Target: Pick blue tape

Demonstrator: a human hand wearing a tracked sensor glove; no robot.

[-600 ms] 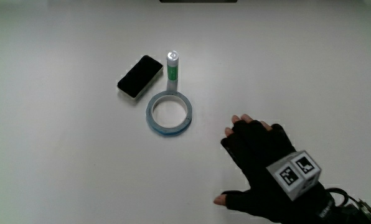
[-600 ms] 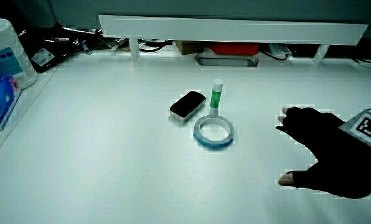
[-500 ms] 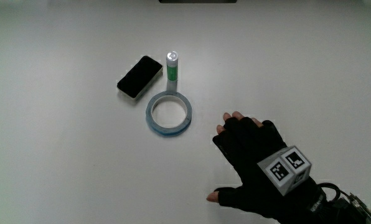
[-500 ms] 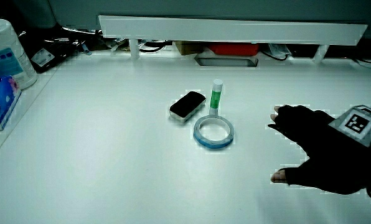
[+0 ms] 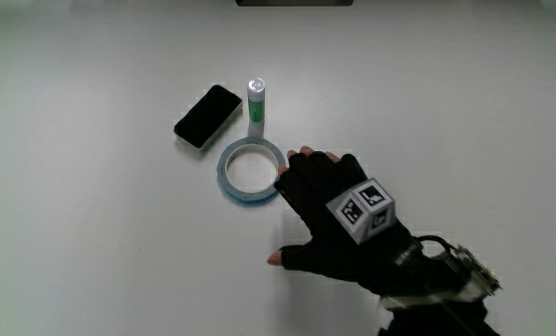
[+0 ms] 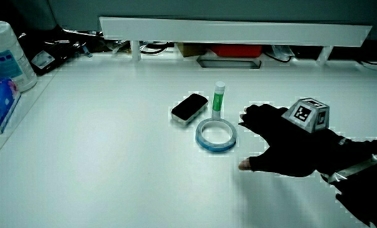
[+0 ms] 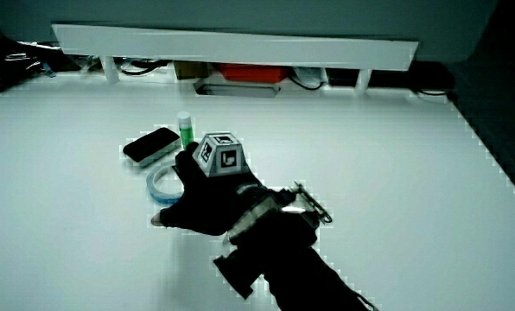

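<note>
The tape (image 5: 251,172) lies flat on the table (image 5: 91,261), its open ring facing up, so its rim is free to be pinched from above. A green stick (image 5: 257,101) stands upright touching the tape's edge on the side farther from the person, and a dark phone (image 5: 208,116) lies just beside the stick, apart from the tape. Both crowd that side of the ring, which probably explains why the approach comes from the open side.

The hand (image 5: 329,215) hovers palm down just beside the tape, its fingertips (image 5: 292,166) at the ring's rim; contact cannot be made out. The fingers are spread and relaxed with the thumb held out wide, grasping nothing. The forearm (image 5: 437,289) runs back toward the person. In a side view the hand (image 7: 207,200) hides part of the ring.
</note>
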